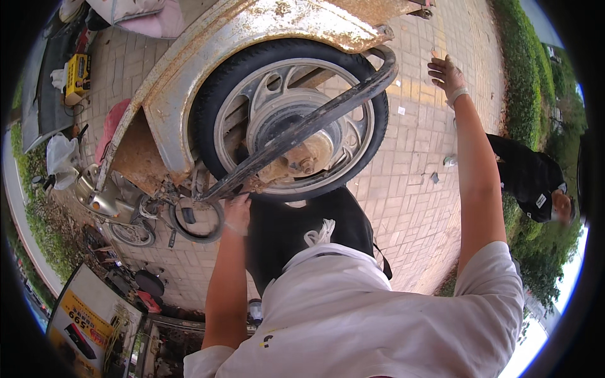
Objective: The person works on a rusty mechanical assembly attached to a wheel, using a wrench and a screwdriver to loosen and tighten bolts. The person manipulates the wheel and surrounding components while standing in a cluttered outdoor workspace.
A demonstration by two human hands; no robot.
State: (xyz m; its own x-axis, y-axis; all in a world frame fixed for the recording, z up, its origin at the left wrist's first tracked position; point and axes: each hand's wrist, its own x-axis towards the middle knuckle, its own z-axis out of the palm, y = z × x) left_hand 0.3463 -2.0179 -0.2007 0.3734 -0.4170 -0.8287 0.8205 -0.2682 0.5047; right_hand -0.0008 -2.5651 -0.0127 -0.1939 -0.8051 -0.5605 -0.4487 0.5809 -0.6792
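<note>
In front of me is a spoked wheel (359, 120) with a black tyre and a dusty round hub (296, 148). It sits under a rusty, silver metal fender (165, 104). A dark, scuffed metal bar (315, 118) runs slantwise across the wheel. My left hand (237, 214) is at the lower left of the tyre, by the bar's lower end, and its fingertips are partly hidden there. My right hand (447, 75) is raised away from the wheel at the right, over the paving. Its fingers are apart with nothing visible in them.
A person in black (532, 173) is at the right by a hedge (526, 69). At the left are a yellow box (77, 79), a plastic bag (63, 160), a parked scooter (101, 192) and a loose tyre (211, 236). A yellow sign (82, 324) stands at the lower left.
</note>
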